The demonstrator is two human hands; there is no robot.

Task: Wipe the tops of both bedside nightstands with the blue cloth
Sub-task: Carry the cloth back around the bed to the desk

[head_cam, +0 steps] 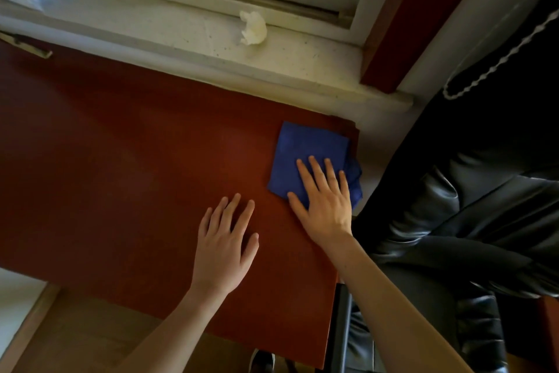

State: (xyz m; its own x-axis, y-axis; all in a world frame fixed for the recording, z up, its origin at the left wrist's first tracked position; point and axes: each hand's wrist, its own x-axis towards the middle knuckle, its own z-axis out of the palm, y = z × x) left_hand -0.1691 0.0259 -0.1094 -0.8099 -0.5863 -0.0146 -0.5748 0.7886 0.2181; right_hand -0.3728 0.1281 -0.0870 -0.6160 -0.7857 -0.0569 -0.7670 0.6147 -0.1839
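A folded blue cloth (305,154) lies on the far right corner of a red-brown nightstand top (121,176); part of the cloth hangs over the right edge. My right hand (325,201) presses flat on the cloth's near part with straight, spread fingers. To its left, my left hand (225,247) rests flat on the bare wood, fingers straight, holding nothing.
A white window sill (187,36) runs along the far edge, with a crumpled white tissue (253,28) on it. A black leather headboard or seat (472,206) stands close on the right. Pale wooden floor (78,333) shows below the near edge.
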